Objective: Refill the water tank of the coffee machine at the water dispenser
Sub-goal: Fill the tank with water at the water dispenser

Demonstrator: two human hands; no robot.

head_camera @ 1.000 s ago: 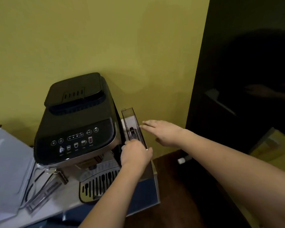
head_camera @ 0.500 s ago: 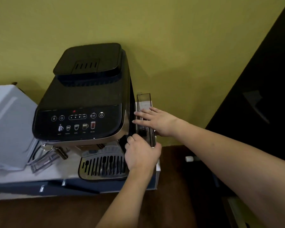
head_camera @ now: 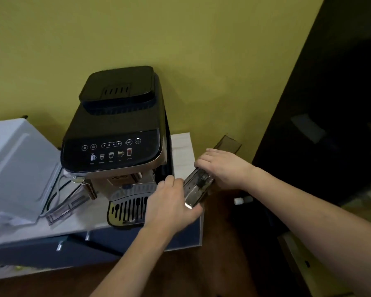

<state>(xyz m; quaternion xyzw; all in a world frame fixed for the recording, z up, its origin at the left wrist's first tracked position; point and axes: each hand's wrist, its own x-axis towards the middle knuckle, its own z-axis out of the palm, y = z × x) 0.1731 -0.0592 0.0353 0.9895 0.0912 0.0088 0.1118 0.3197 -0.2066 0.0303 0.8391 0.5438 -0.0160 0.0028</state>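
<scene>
Both your hands grip the water tank (head_camera: 198, 185), clear of the coffee machine (head_camera: 116, 133), off the counter's (head_camera: 181, 146) right edge: left hand (head_camera: 171, 202) under its near end, right hand (head_camera: 225, 166) over the top. Rigid, smooth plastic; probably light when empty, so support underneath.

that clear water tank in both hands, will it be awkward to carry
Probably rigid: the water tank is hard-looking smoky plastic. Likely light now, as little water shows inside. It is long and narrow, so the left hand and right hand help steady it.
</scene>
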